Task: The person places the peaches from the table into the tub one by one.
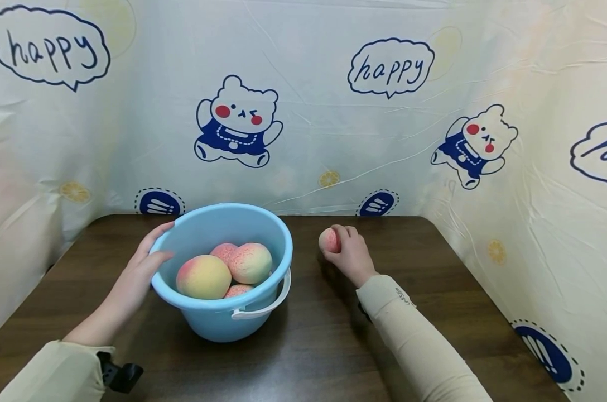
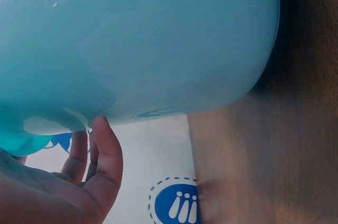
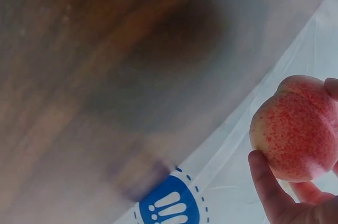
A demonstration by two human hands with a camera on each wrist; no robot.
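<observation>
My left hand [image 1: 141, 268] grips the left side of a light blue bucket [image 1: 223, 329], thumb over the rim and fingers along the outside. In the left wrist view its curled fingers [image 2: 108, 155] touch the outer wall of the bucket [image 2: 174, 39]. Several peaches lie inside, among them a large yellow one [image 1: 204, 277] and a pale, pink-speckled one [image 1: 251, 263]. To the right of the bucket, my right hand [image 1: 352, 257] holds another peach [image 1: 328, 240] between thumb and fingers. In the right wrist view this peach [image 3: 296, 129] is red-speckled and appears above the tabletop.
A white handle [image 1: 263, 312] hangs down at the bucket's front right. Dark brown wood forms the table [image 1: 313, 357]. Behind it and along both sides hangs a pale printed curtain [image 1: 308, 139] with bears and the word "happy". A black wrist camera [image 1: 120, 375] sits at the left cuff.
</observation>
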